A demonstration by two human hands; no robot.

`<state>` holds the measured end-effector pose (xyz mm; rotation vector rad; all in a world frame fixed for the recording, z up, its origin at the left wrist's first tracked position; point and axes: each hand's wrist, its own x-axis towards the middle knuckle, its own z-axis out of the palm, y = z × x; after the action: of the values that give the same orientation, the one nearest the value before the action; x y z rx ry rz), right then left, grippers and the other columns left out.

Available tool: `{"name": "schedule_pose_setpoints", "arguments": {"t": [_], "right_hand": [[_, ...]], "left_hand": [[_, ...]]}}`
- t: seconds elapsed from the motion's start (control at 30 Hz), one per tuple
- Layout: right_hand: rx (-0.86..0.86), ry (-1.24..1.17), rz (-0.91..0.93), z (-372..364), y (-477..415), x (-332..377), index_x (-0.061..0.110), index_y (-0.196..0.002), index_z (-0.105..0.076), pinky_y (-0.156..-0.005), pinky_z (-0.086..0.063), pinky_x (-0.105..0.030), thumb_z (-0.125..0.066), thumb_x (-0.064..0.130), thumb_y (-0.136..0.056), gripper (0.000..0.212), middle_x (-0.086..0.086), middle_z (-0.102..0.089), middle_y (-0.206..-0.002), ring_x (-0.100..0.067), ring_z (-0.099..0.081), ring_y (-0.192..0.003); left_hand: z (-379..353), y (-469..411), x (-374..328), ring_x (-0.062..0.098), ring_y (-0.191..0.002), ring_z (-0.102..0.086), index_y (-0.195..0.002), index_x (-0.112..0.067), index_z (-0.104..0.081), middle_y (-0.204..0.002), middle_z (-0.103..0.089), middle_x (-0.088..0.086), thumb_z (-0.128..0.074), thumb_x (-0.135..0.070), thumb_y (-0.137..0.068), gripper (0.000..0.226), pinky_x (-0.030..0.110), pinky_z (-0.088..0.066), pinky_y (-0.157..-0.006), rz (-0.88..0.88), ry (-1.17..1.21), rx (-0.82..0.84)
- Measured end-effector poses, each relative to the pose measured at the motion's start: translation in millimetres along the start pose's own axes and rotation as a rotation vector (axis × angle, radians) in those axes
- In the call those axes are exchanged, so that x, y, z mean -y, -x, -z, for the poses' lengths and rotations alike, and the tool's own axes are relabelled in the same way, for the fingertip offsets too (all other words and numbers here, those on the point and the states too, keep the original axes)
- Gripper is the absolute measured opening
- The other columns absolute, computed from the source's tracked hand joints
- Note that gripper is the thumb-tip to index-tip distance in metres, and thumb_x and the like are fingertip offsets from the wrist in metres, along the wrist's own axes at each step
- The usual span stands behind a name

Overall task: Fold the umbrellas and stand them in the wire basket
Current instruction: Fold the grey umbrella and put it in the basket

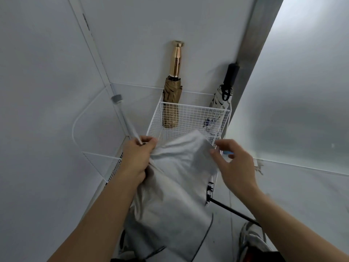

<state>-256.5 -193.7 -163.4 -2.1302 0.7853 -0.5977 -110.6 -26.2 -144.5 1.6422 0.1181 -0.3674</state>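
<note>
Grey fabric canopy of a loose, half-gathered umbrella (175, 186) hangs in front of the white wire basket (188, 118); folding is in hand. 2 folded umbrellas stand inside: a tan one with a gold handle (172, 95) and a white patterned one with a black handle (220, 106). Left hand (136, 157) pinches canopy and shaft together; right hand (232, 163), fingers spread, touches the cloth edge. Next: wrap the pleats tight.

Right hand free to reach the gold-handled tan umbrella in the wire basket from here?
Probably yes. The right hand is open and holds nothing, and the gold-handled tan umbrella stands exposed above the white wire basket; only the grey umbrella fabric lies between.
</note>
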Motion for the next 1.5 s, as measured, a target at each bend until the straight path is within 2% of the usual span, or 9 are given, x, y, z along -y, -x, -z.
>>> {"name": "schedule_pose_setpoints", "arguments": {"t": [0.27,0.4,0.63,0.73,0.9,1.13,1.23,1.33,1.5], "right_hand": [[0.438,0.355,0.653,-24,56,13,0.037,-0.145,-0.036,-0.118,-0.023,-0.047,-0.061,0.083,-0.063,0.097,0.0,-0.026,-0.16,-0.022,-0.022,-0.148],[0.258,0.387,0.687,-33,56,13,0.033,-0.113,-0.067,-0.11,-0.037,-0.051,-0.068,0.049,-0.079,0.038,-0.001,-0.051,-0.146,-0.024,-0.044,-0.138],[0.292,-0.238,-0.232,-4,7,14,0.023,-0.087,-0.07,-0.067,-0.049,-0.028,-0.058,0.027,-0.097,0.017,-0.003,-0.07,-0.081,-0.016,-0.061,-0.074],[0.272,-0.305,-0.069,-2,18,22,0.027,-0.105,-0.065,-0.071,-0.053,-0.021,-0.056,0.044,-0.095,0.022,0.003,-0.07,-0.096,-0.011,-0.065,-0.086],[0.474,-0.054,0.14,-2,41,25,0.044,-0.146,-0.032,-0.099,-0.04,-0.021,-0.068,0.079,-0.062,0.098,0.025,-0.047,-0.137,0.004,-0.046,-0.123],[0.589,-0.274,-0.201,-4,11,11,0.03,-0.084,-0.075,-0.065,-0.043,-0.033,-0.082,0.037,-0.075,0.015,-0.006,-0.06,-0.072,-0.019,-0.053,-0.069],[0.544,-0.406,-0.221,7,7,12,0.011,-0.072,-0.073,-0.063,-0.04,-0.04,-0.078,0.046,-0.071,0.035,-0.025,-0.054,-0.069,-0.025,-0.047,-0.065],[0.349,-0.53,-0.216,13,1,14,0.018,-0.055,-0.062,-0.055,-0.036,-0.035,-0.077,0.038,-0.075,0.032,-0.009,-0.049,-0.059,-0.022,-0.043,-0.058],[0.462,-0.596,-0.26,5,9,16,0.016,-0.081,-0.072,-0.074,-0.055,-0.044,-0.072,0.038,-0.08,0.022,-0.016,-0.068,-0.081,-0.028,-0.063,-0.074]], "left_hand": [[13,-22,1,0.014,-0.063,-0.055,-0.069,-0.013,-0.056,-0.072,-0.058,0.002,-0.069,-0.007,-0.087,0.023,0.025,-0.048,-0.059,0.186,0.351,-0.458],[9,-22,7,0.015,-0.063,-0.055,-0.07,-0.012,-0.055,-0.073,-0.058,0.002,-0.069,-0.008,-0.088,0.023,0.029,-0.049,-0.067,0.206,0.378,-0.468],[-3,-16,15,0.022,-0.072,-0.058,-0.083,-0.01,-0.063,-0.075,-0.061,0.008,-0.065,-0.004,-0.087,0.007,0.033,-0.049,-0.072,0.1,0.114,-0.27],[-6,-17,19,0.018,-0.07,-0.055,-0.079,-0.012,-0.062,-0.073,-0.06,0.004,-0.066,-0.007,-0.089,0.011,0.031,-0.048,-0.072,0.084,0.071,-0.261],[-11,-12,15,0.015,-0.063,-0.054,-0.088,-0.007,-0.063,-0.071,-0.057,0.004,-0.063,-0.006,-0.09,0.002,0.019,-0.044,-0.053,0.031,0.04,-0.259],[-19,4,10,0.016,-0.069,-0.054,-0.072,-0.016,-0.061,-0.07,-0.057,0.003,-0.066,-0.004,-0.09,0.022,0.033,-0.051,-0.072,-0.1,-0.062,-0.009],[-15,0,10,0.016,-0.072,-0.056,-0.075,-0.014,-0.064,-0.075,-0.061,0.006,-0.068,-0.007,-0.089,0.016,0.028,-0.048,-0.072,-0.124,-0.085,0.011],[-15,0,9,0.015,-0.071,-0.055,-0.078,-0.011,-0.067,-0.075,-0.061,0.008,-0.067,-0.008,-0.089,0.011,0.026,-0.046,-0.071,-0.145,-0.143,0.051],[-16,7,7,0.01,-0.067,-0.057,-0.076,-0.014,-0.067,-0.069,-0.062,-0.001,-0.07,-0.009,-0.088,0.014,0.022,-0.047,-0.07,-0.129,-0.097,0.134]]}}
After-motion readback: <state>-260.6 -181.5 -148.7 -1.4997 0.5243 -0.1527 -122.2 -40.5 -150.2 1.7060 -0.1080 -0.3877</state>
